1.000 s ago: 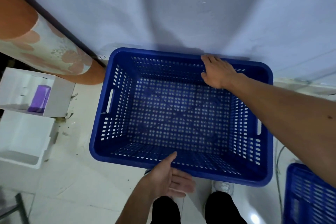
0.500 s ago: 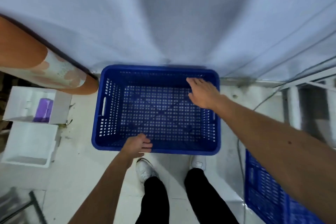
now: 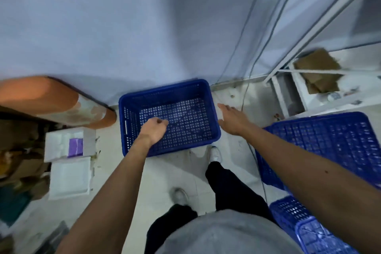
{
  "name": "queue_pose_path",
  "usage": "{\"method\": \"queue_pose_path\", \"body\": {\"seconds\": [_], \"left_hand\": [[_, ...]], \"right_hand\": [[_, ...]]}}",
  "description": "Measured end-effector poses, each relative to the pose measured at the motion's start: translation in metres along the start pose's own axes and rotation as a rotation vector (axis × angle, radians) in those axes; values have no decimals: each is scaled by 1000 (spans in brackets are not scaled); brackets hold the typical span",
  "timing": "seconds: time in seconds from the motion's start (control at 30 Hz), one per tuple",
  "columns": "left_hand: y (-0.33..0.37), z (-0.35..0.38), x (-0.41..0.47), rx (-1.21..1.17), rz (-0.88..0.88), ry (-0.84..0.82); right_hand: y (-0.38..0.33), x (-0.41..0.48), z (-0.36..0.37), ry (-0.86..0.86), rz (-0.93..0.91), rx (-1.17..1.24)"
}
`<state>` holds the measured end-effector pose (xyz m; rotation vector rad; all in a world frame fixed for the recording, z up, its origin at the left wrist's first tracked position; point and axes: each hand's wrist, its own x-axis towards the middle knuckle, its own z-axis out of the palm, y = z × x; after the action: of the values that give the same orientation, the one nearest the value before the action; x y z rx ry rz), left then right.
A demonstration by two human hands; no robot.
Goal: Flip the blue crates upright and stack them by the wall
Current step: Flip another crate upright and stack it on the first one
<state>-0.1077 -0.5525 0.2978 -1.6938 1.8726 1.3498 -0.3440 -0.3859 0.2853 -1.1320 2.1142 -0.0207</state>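
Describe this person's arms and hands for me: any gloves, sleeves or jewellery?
The left hand and right hand are both bare, with no gloves, rings or watch visible. No sleeves show anywhere along either arm in this view. Below them are a grey shirt, black trousers and white shoes.

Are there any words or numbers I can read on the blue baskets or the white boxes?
None can be read.
The blue crate by the wall shows only plain mesh, no label.
The white foam box and the purple thing in it are blurred, with no print to make out.
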Motion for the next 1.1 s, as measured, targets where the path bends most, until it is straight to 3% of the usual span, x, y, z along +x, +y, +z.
{"method": "queue_pose_path", "body": {"seconds": [0.27,0.47,0.8,1.1], "left_hand": [[34,26,-91,231,380,-89],[50,84,-145,363,538,-211],[77,265,-250,584,762,-419],[47,471,-373,743,712,-540]], "right_hand": [[29,-142,48,158,265,180],[63,-245,84,313,444,285],[161,-428,171,413,726,472],[299,-582,280,393,832,627]]}}
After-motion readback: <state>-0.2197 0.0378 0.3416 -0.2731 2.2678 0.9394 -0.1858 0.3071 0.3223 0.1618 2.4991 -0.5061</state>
